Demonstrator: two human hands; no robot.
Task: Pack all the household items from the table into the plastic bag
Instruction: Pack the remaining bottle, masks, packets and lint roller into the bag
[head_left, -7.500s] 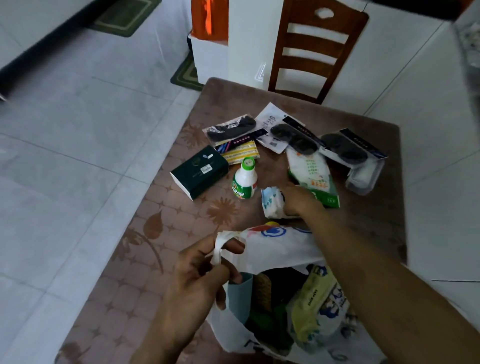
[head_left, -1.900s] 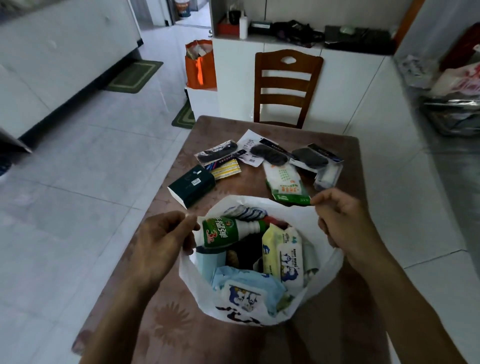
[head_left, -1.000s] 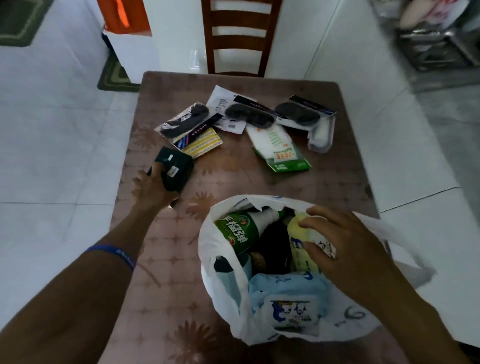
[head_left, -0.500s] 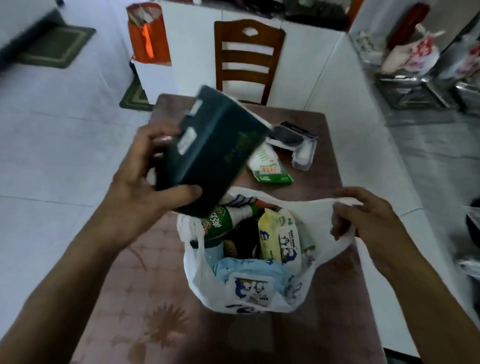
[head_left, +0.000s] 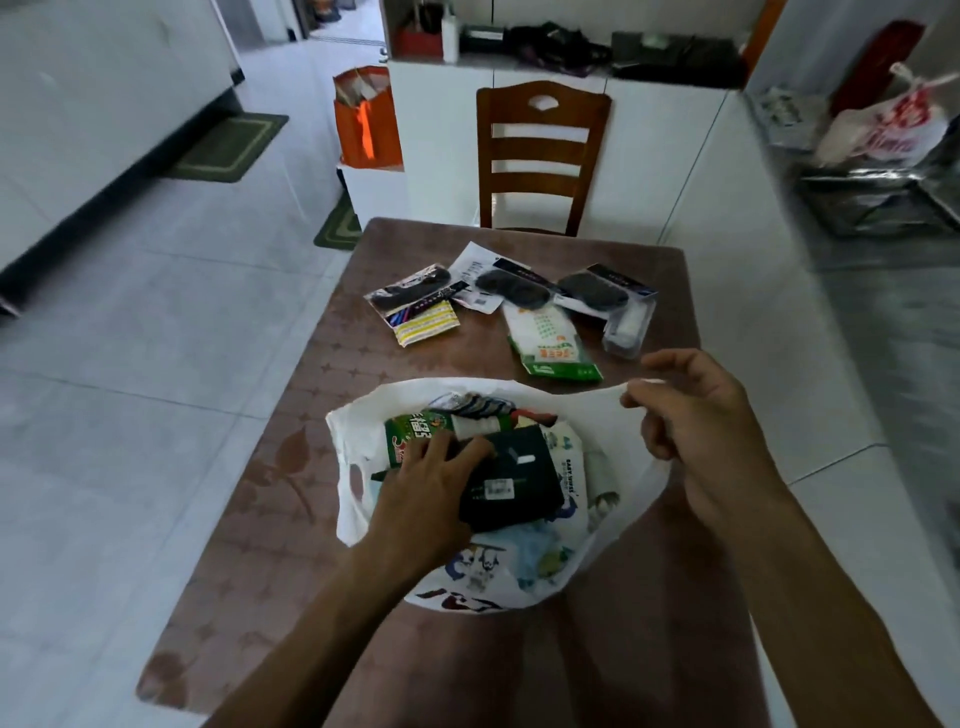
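A white plastic bag (head_left: 582, 395) stands open on the brown table (head_left: 332, 597), holding a green bottle (head_left: 410, 434), wipes packs and other goods. My left hand (head_left: 428, 491) reaches into the bag and grips a dark green box (head_left: 511, 480) that lies on top of the contents. My right hand (head_left: 693, 415) pinches the bag's right rim and holds it up. Further back on the table lie a green-and-white pack (head_left: 550, 343), a yellow striped pack (head_left: 428, 326), three packs with black items (head_left: 514, 287) and a small clear box (head_left: 629, 328).
A wooden chair (head_left: 540, 156) stands at the table's far end, before white cabinets. An orange bag (head_left: 366, 122) sits on a white box to the left. Tiled floor runs along the table's left side; a white counter borders the right.
My left hand lifted the dark green box off the table and has brought it down into the bag. My right hand moved from the bag's contents to its right rim.
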